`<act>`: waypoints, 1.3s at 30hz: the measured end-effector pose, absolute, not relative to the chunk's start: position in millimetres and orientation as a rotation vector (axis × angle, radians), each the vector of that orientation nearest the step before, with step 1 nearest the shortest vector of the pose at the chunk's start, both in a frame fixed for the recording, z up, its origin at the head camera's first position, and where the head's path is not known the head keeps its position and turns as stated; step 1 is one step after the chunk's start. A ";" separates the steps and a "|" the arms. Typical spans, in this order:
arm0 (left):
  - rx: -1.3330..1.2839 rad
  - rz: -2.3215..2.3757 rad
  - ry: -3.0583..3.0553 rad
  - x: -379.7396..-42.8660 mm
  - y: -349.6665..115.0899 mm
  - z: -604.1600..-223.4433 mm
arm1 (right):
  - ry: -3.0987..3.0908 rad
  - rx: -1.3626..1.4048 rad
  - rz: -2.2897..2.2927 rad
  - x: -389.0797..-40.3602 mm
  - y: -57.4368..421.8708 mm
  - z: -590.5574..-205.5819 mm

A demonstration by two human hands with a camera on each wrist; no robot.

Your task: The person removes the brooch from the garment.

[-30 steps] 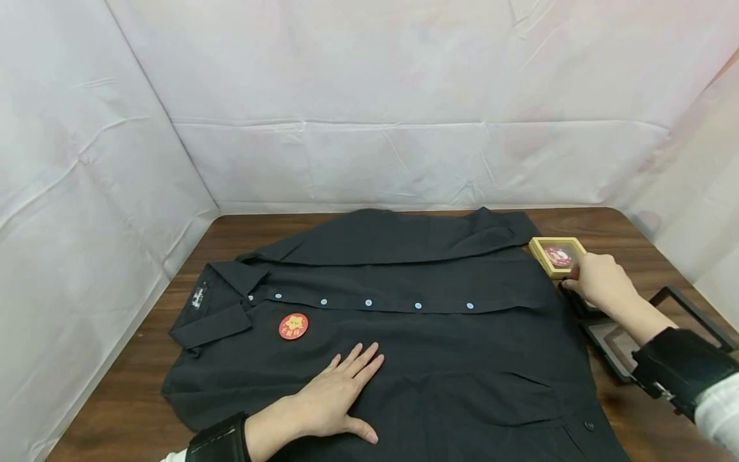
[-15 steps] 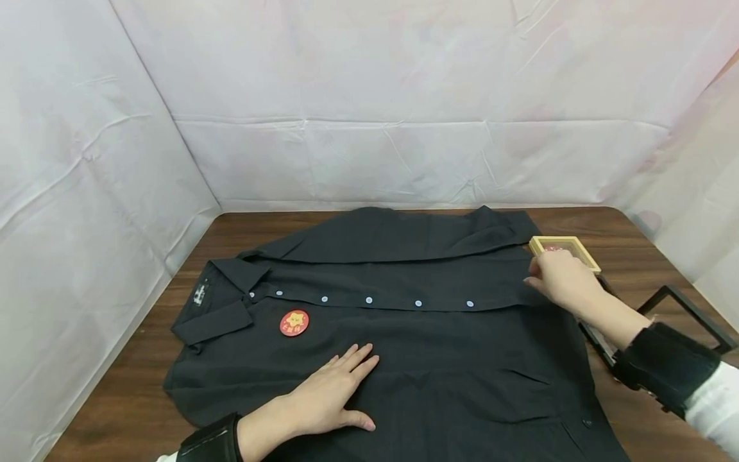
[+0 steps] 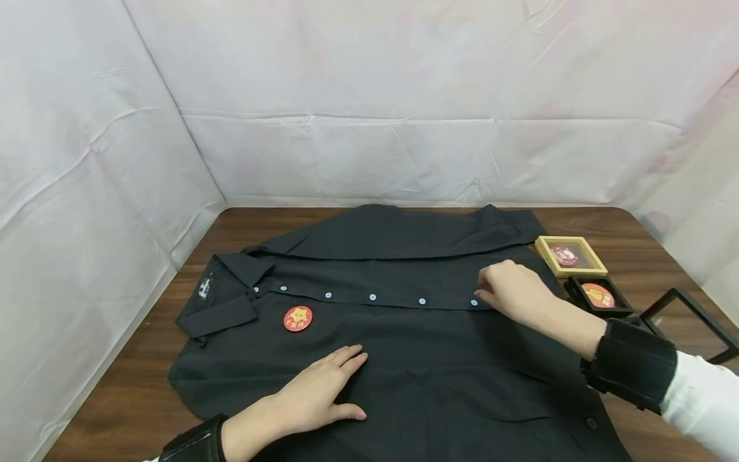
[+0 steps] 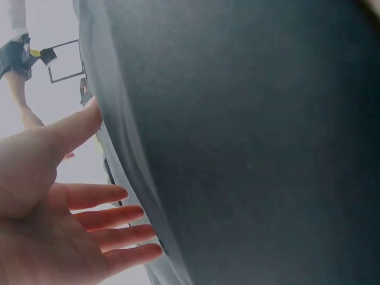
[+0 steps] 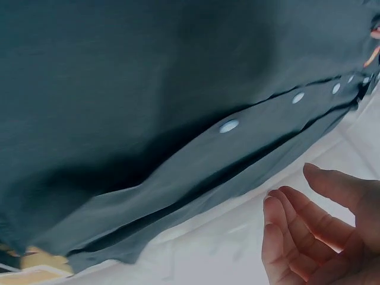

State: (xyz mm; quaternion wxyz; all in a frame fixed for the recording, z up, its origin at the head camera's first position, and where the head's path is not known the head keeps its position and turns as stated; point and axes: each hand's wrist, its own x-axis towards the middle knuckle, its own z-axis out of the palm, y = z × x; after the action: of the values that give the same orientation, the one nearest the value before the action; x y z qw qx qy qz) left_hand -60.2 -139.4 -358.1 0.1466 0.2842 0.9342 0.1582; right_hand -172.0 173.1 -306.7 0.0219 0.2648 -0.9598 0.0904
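Note:
A black shirt point(image 3: 404, 346) with white buttons lies spread over the wooden table. On its chest area near the collar sits a round red badge point(image 3: 297, 318) with a yellow star. My left hand point(image 3: 314, 391) rests on the shirt below the badge, its fingers straight and slightly spread; its fingertips meet the cloth in the left wrist view. Over the shirt's right part hovers my right hand point(image 3: 514, 289), near the last button. In the right wrist view that hand's fingers point(image 5: 297, 219) are loosely bent, thumb apart from them, with nothing held.
At the right, a yellow-framed box point(image 3: 570, 256) holds a pinkish badge. Beside it a black box point(image 3: 597, 296) contains an orange-red badge. A black-framed clear lid point(image 3: 689, 324) stands raised near the right table edge. White sheets point(image 3: 346, 163) hang behind and along the sides.
My right hand has moved left from the boxes to above the shirt, uncovering the yellow and black boxes. My left hand stays on the shirt. The head view has shifted slightly.

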 end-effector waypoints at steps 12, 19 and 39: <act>0.744 0.500 2.735 -53.1 -156.8 -350.9 | -2.841 1.056 0.208 -168.2 122.2 -316.3; 0.690 0.509 2.785 -50.1 -168.5 -349.7 | -2.800 1.165 0.249 -170.3 90.9 -325.0; 0.414 0.450 2.986 -52.1 -206.0 -350.7 | -2.741 1.361 0.420 -170.2 4.2 -339.2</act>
State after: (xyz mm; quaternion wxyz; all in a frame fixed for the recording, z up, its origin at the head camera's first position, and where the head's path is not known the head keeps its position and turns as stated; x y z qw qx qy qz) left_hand -52.1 -206.0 -350.7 0.0468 0.1356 0.9786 0.1475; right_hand -170.2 4.2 -339.2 0.0264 0.4405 -0.8870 0.1360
